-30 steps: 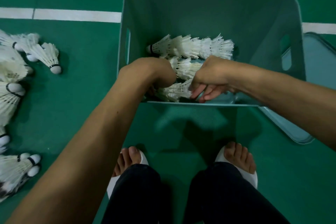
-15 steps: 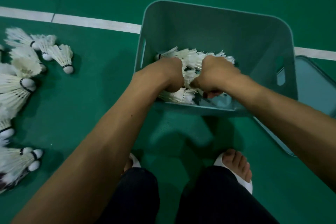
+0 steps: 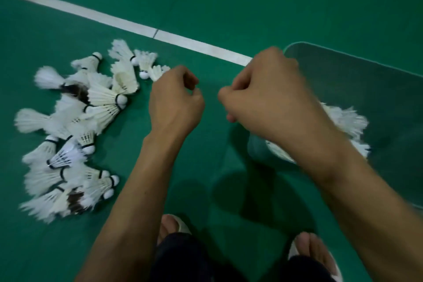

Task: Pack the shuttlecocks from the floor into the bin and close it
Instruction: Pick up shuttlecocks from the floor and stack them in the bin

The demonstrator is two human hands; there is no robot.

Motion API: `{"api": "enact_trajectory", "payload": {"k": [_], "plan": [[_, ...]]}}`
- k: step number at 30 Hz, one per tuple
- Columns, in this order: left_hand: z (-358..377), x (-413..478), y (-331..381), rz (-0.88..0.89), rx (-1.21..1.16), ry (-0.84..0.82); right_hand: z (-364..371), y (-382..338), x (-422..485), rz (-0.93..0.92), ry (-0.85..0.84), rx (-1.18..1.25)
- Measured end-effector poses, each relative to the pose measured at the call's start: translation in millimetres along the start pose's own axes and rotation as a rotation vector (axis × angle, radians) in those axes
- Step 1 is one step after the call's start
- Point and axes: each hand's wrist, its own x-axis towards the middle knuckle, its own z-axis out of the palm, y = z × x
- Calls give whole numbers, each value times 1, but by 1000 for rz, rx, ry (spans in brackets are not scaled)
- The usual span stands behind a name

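Hands: left hand (image 3: 175,101) at centre frame, right hand (image 3: 263,96) just beside it, both loosely curled and holding nothing visible.
Shuttlecocks: a pile (image 3: 75,126) on the floor (image 3: 206,7) at left; more in the bin (image 3: 377,89) at right.
Handling: probably very light with fragile feathers; best taken by the cork.

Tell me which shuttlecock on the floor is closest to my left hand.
The shuttlecock at the pile's far right edge, feathers partly hidden behind your left hand. The rest of the pile lies farther left.
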Motion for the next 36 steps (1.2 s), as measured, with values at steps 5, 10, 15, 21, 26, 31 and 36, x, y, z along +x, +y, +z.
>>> {"api": "enact_trajectory", "payload": {"k": [5,10,15,21,26,31,36], "plan": [[14,3,-72,-296,51,60,110,-23,31,48,-155,-87],[4,17,-112,-418,247,350,192,-30,76,113,-57,20],[-21,60,-152,-405,439,200,235,-45,121,-199,-111,-2],[-19,84,-179,-286,633,106,245,-39,125,-207,60,-29],[2,77,-172,-186,660,238,227,-25,112,-41,109,-41],[15,55,-146,-161,584,249,198,-26,107,-59,160,-38],[0,38,-91,-172,376,186,137,-42,89,-76,268,80]]}}
